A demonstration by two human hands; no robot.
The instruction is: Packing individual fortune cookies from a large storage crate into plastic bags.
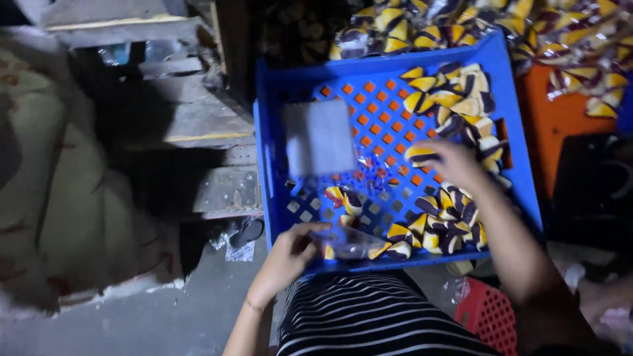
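A blue plastic crate (508, 105) with a lattice floor rests on my lap, holding several yellow-and-dark-purple wrapped sweets (455, 99) along its right side and near edge. My left hand (287, 254) grips a clear plastic bag (349, 244) at the crate's near-left edge; a few sweets show inside it. My right hand (455, 165) reaches into the crate's right side and closes on one wrapped sweet (420, 153). A grey rectangular pad (320, 137) lies on the crate floor at the left.
A heap of the same wrapped sweets (567, 39) lies beyond the crate at the top right. An orange surface (554, 125) is to the right, a red basket (491, 316) at my right knee. Wooden planks (198, 118) and a pale sack (59, 184) are on the left.
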